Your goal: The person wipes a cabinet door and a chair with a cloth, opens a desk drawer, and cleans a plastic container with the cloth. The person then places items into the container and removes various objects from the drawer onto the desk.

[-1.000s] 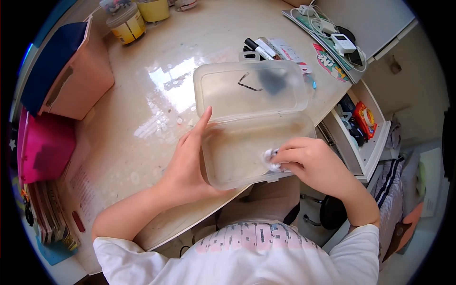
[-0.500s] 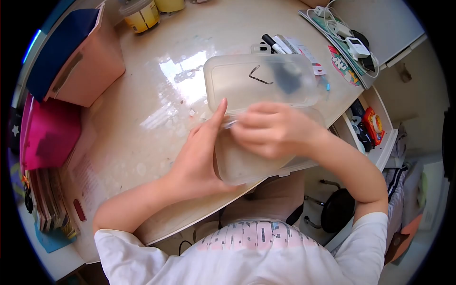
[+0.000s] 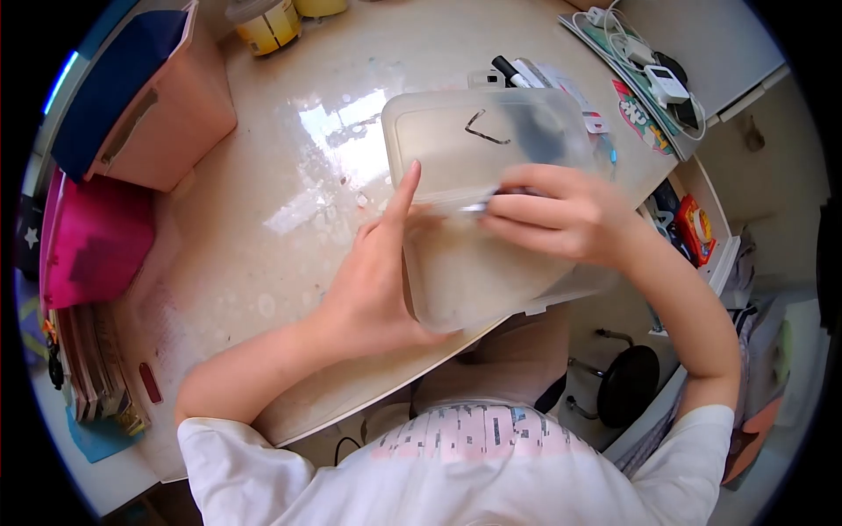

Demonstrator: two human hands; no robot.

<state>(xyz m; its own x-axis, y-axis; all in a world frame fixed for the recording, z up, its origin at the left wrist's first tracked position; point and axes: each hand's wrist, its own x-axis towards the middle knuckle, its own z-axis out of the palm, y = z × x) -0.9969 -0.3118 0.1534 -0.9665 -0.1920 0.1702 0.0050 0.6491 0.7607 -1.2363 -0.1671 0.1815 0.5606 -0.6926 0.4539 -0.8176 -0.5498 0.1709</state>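
Note:
A clear plastic case (image 3: 456, 285) lies opened at the desk's near edge, its lid (image 3: 438, 131) folded back and carrying a black angled mark. My left hand (image 3: 373, 272) grips the case's left side, one digit pointing up along the wall and another under the near corner. Over the middle of the case, near the hinge, my right hand (image 3: 561, 215) is closed in a pinch. Between its fingertips is a small dark thing with a shiny tip (image 3: 474, 209), blurred; I cannot tell its kind. A dark blue shape (image 3: 539, 131) shows at the lid.
Markers (image 3: 509, 72) lie behind the lid. A notebook with white cables (image 3: 645, 66) is at the back right, above an open drawer (image 3: 715, 254). A pink bin (image 3: 167, 123) and a magenta holder (image 3: 101, 237) stand at left. Yellow-labelled tubs (image 3: 266, 31) are at the back.
My right hand has shifted right and slightly up, and the small shiny-tipped thing in its fingers shows more. My left hand stays on the case's side.

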